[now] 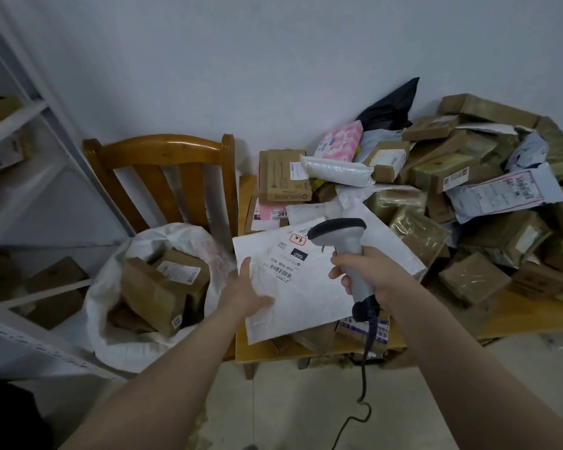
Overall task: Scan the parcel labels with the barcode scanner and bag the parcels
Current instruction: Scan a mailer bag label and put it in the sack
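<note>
Now the white parcel [309,300] is held flat above the near-left corner of the table [260,352]. It is gripped at its left edge by the left hand [246,295]: the thumb is laid on top, and the other fingers are tucked beneath and hidden. The label [288,259] is turned face up, its barcode lying just beside that thumb. The barcode scanner [342,235] is clasped by the right hand [371,271], the fingers curled tight round the grey handle, and its dark head is held over the label's far right end. A black cable [364,378] is seen hanging from the handle's foot toward the floor. To the left, the white sack [111,319] is stood open against a wooden chair [163,151], with brown boxes already stowed inside. Behind and to the right, the table is covered by a heap of parcels [468,177] in brown, grey and pink wrapping. White shelving [13,115] is glimpsed at the far left, with boxes on it.
</note>
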